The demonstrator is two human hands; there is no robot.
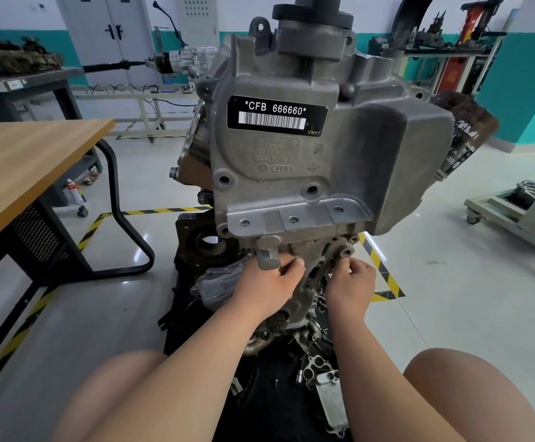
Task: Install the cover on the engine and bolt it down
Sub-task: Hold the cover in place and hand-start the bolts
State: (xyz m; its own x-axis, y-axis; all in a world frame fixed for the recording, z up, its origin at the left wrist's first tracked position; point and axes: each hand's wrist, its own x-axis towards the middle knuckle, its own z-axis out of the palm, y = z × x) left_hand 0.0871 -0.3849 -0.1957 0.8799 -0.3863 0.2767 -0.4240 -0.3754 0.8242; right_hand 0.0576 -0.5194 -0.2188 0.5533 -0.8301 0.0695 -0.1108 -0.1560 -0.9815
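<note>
A grey cast cover (291, 173) with a barcode label stands upright against the engine (196, 240). Its long axis runs top to bottom, straight ahead of and above a crouching person's hands. Both hands are at its lower edge. The left hand (272, 279) curls round a stubby lug on the cover. The right hand (350, 282) bunches its fingertips at a bolt boss just beside; whether it pinches a bolt cannot be told. The right hand looks nearer for bolting there.
</note>
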